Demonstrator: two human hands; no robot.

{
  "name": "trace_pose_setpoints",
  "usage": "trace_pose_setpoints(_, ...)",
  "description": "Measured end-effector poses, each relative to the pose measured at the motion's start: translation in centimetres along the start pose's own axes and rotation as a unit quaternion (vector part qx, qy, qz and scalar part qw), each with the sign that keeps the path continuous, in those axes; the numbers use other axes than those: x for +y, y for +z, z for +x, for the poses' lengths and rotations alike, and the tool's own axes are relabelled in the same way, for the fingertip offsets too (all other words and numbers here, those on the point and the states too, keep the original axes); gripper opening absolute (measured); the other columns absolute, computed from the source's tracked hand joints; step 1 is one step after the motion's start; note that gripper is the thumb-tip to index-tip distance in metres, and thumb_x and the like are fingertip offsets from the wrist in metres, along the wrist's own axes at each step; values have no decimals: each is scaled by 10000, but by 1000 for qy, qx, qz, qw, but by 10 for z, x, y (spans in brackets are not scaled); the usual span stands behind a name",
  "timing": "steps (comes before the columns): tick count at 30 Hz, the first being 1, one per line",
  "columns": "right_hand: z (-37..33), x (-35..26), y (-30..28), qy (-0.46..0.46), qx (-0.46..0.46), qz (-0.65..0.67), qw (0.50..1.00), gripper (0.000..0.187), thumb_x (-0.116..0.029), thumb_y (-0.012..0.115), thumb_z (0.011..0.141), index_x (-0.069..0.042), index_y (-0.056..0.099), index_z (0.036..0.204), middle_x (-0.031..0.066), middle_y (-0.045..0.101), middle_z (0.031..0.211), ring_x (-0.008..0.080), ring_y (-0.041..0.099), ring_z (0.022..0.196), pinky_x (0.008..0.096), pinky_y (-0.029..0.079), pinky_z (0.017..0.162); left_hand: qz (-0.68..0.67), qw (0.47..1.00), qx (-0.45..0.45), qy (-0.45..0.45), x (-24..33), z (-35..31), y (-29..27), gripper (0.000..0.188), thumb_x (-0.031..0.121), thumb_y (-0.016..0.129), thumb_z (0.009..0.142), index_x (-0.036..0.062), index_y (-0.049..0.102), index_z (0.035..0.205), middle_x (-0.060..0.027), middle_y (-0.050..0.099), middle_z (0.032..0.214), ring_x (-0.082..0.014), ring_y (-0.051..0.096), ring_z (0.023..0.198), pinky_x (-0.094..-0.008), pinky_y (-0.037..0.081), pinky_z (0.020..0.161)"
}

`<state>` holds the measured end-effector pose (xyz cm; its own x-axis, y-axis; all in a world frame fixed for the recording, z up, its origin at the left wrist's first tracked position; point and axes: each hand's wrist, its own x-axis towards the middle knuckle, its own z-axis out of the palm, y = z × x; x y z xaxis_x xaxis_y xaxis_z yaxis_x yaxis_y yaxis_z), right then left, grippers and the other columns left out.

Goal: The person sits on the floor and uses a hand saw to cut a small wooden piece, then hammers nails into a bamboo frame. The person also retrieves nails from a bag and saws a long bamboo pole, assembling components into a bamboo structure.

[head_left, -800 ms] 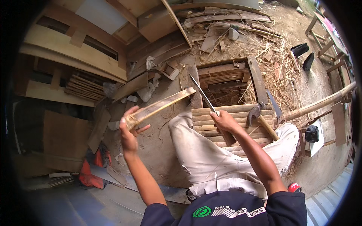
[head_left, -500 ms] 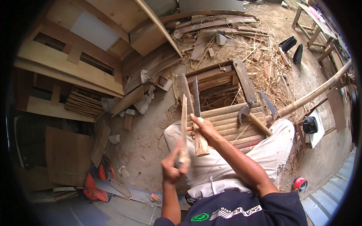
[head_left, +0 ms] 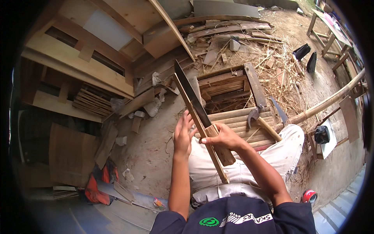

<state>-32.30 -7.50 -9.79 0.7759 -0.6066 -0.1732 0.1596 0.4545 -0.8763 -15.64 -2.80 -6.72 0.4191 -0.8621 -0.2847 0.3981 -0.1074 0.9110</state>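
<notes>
A machete with a dark blade point(head_left: 193, 93) and a thick wooden handle point(head_left: 221, 150) is in my right hand point(head_left: 224, 137), fingers closed around the handle's upper end. My right thumb also presses a long narrow bamboo strip point(head_left: 212, 152), which runs alongside the blade and handle. Both slant up to the left over my lap. My left hand point(head_left: 183, 132) is open beside the strip, fingers apart; whether its fingertips touch the strip I cannot tell. Under and beyond my right hand lies a wooden frame with bamboo slats point(head_left: 230, 117). A claw hammer point(head_left: 267, 125) rests across the slats.
A handsaw point(head_left: 278, 109) lies right of the hammer. Beyond are scrap boards point(head_left: 233, 29) and bamboo shavings point(head_left: 269, 58). Large wooden furniture point(head_left: 89, 58) stands at the left. A bamboo pole point(head_left: 327, 99) crosses the right side, and a red can point(head_left: 309, 196) sits near right.
My left hand has let go of the bamboo strip's lower end and opened, moving up. The strip now lies along the machete under my right thumb. The blade has tilted to the left.
</notes>
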Motion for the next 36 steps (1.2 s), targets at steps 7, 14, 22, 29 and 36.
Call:
trace_pose_setpoints(7,-30,11,12,-104,231,-117,960,385,-246,788,842,-9,585,1066,50,681,839,94,625,678,255,509,571,-117,993,5,-11,-11,32,31,257,281,642,953,41,614,1042,-48,654,995,-177,646,922,-332,551,790)
trace_pose_setpoints(14,-39,23,-13,-83,228,34,969,393,-154,778,845,-26,478,1064,42,602,785,116,610,596,276,545,534,-104,991,48,68,2,33,28,170,229,588,986,65,559,1022,-59,647,949,-136,607,739,-292,527,661)
trace_pose_setpoints(22,-41,34,-16,-68,311,-324,891,359,-119,712,846,2,495,1105,100,654,699,183,619,593,313,498,599,-45,976,-59,204,61,60,16,304,352,604,971,56,572,1027,-28,566,797,-123,561,670,-278,485,603)
trace_pose_setpoints(29,-38,66,-32,-27,297,-311,902,311,-151,715,848,13,519,1025,122,636,685,174,634,562,336,520,497,-3,919,-220,327,85,111,-11,510,540,554,944,31,572,977,-53,537,706,-174,556,690,-317,474,666)
trace_pose_setpoints(36,-68,100,-10,25,285,-318,904,350,-252,709,866,14,561,1039,144,625,746,207,619,639,371,511,609,46,918,-134,371,83,140,-37,848,838,405,773,16,589,869,-53,543,674,-162,589,598,-283,492,550)
